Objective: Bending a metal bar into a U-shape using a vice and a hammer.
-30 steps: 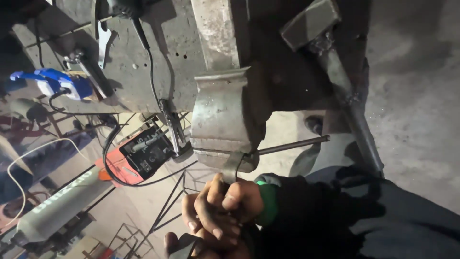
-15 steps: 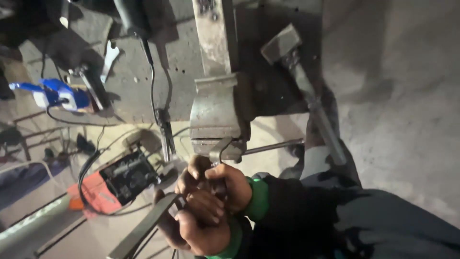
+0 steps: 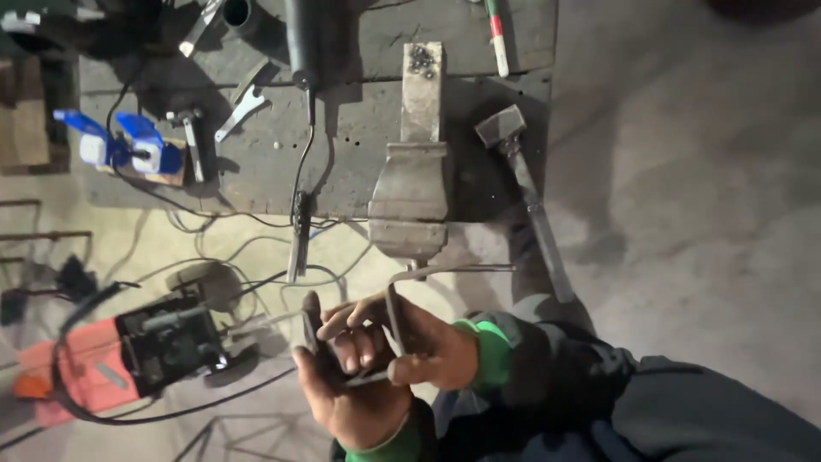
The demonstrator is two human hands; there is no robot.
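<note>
Hands: left hand (image 3: 351, 402) and right hand (image 3: 419, 346) fingers clasp a small bent metal bracket (image 3: 389, 329), seemingly stiff, light, gripped at its edges.

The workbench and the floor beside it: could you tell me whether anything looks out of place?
The hammer lies with its handle sticking out past the bench edge. Cables trail loosely off the bench to the red machine on the floor. Nothing looks spilled or broken.

A bench vise (image 3: 410, 184) is sitting at the edge of a metal workbench (image 3: 256, 171), a sledgehammer (image 3: 523, 184) lying beside it. A red welding machine (image 3: 111, 359) is resting on the floor among trailing cables (image 3: 256, 257).
</note>
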